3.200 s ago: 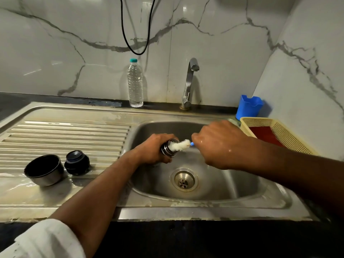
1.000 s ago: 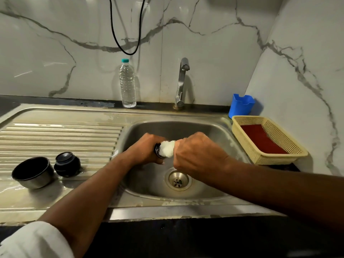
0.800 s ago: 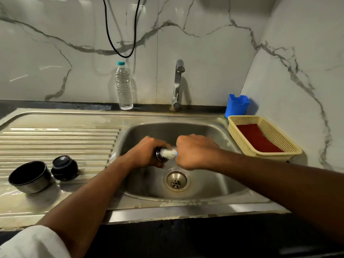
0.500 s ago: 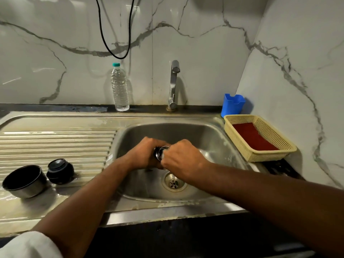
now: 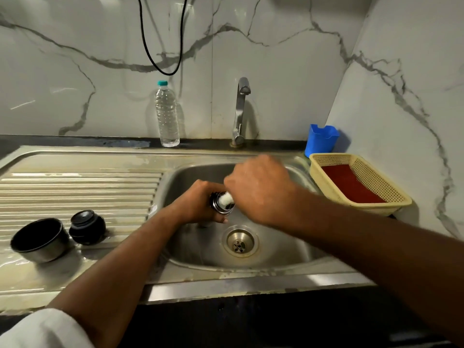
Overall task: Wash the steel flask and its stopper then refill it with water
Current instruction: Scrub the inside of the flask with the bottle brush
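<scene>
Over the sink basin [image 5: 190,177], my left hand [image 5: 198,202] grips the steel flask [image 5: 218,206]; only its open neck shows, pointing right. My right hand [image 5: 258,189] holds a bottle brush whose white bristles [image 5: 226,198] sit at the flask's mouth; the handle is hidden in my fist. The black stopper [image 5: 86,226] stands on the draining board [image 5: 75,187] at the left, beside the flask's cup lid [image 5: 40,239], a steel bowl lying open side up.
A tap [image 5: 240,110] rises behind the basin, no water running. A clear water bottle [image 5: 167,114] stands left of it. A blue holder [image 5: 321,140] and a yellow basket [image 5: 359,183] with a red pad sit at the right. The drain [image 5: 240,243] is below my hands.
My right hand has pushed the brush into the flask and drawn it out again; white bristles now show at the mouth and the hand is higher than half a second ago.
</scene>
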{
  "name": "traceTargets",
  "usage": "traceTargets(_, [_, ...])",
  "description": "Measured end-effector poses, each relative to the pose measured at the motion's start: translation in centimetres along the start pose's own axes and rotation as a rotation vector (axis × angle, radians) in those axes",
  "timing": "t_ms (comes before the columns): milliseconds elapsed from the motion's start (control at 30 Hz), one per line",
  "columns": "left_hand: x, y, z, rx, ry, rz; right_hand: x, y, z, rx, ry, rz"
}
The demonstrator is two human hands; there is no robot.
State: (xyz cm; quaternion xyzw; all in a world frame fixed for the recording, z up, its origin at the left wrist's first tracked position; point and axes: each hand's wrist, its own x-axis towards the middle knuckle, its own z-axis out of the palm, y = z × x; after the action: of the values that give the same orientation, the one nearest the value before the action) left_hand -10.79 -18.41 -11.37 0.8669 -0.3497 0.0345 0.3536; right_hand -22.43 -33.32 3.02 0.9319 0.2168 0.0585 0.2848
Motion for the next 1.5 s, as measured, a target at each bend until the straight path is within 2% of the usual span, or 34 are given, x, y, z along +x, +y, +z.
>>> traceTargets(100, [0.1,0.1,0.1,-0.001,-0.012,-0.026,-0.2,-0.1,-0.1,0.000,0.009,0.009])
traceTargets(233, [0.1,0.3,0.1,0.008,-0.070,0.010,0.0,-2.1,2.1,0.057,-0.110,0.012])
traceTargets(400, [0.1,-0.2,0.0,0.010,0.004,-0.035,0.4,-0.2,-0.1,-0.017,0.003,0.019])
traceTargets(567, [0.3,0.0,0.3,0.017,-0.060,-0.018,0.9,-2.3,3.0,0.045,-0.108,0.019])
traceTargets(733, [0.3,-0.5,0.1,0.009,-0.019,-0.037,1.2,-0.8,1.9,0.025,-0.031,0.030])
traceTargets(900, [0.4,-0.4,0.4,0.083,-0.077,0.000,2.1,-2.4,4.0,0.072,-0.097,0.046])
traceTargets(1067, [0.5,-0.5,0.3,0.100,-0.083,0.018,2.0,-3.2,5.2,0.012,-0.100,-0.014])
traceTargets(1167, [0.4,-1.0,0.1,0.073,-0.087,0.025,0.7,-1.4,3.6,0.127,-0.108,0.008])
traceTargets(1367, [0.2,-0.6,0.4,0.158,-0.101,0.004,-3.9,2.4,1.0,0.369,-0.293,0.120])
traceTargets(1500, [-0.1,-1.3,-0.4,0.219,-0.065,-0.025,-7.2,3.2,-0.4,0.070,-0.152,0.051])
